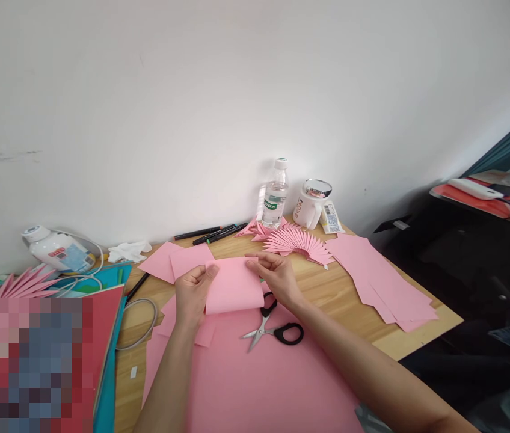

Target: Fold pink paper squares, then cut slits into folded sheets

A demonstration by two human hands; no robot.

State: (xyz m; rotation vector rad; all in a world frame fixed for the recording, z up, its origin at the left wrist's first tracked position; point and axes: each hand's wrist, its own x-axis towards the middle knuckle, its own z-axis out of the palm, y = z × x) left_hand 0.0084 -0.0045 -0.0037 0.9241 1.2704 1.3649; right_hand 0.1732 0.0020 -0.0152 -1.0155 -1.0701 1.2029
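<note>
A small pink sheet of paper is held up between my two hands, its lower edge curving toward me. My left hand pinches its left side, thumb on the front. At the upper right corner, my right hand grips it between thumb and fingers. Just below and right of the sheet lie scissors with black handles, blades apart, on a large pink sheet. More pink pieces lie behind my left hand, and some rest under my left forearm.
A pleated pink paper fan stands behind my right hand, near a water bottle and white mug. Black pens lie along the wall. Stacked pink paper covers the right side. At left are a white bottle and cable.
</note>
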